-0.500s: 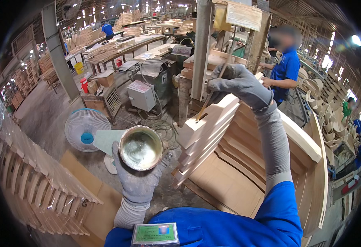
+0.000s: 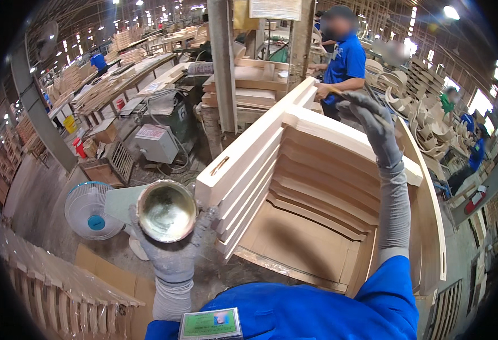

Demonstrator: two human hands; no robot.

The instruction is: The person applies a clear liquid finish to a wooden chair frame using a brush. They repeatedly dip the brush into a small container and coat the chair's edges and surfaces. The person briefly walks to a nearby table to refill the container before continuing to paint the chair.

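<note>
Metal bowl (image 2: 167,211) cupped in left hand (image 2: 172,249) fingers; right hand (image 2: 374,122) fingers clamped on brush handle (image 2: 340,93).

left hand (image 2: 172,249): grey-gloved, raised in front of the chest, palm up, fingers (image 2: 206,218) curled upward in a cupping grip | left forearm: grey sleeve, upright | right hand (image 2: 371,122): grey-gloved, stretched up and forward, fingers bent down, closed in a grip | right arm: nearly straight, blue shoulder sleeve
</note>
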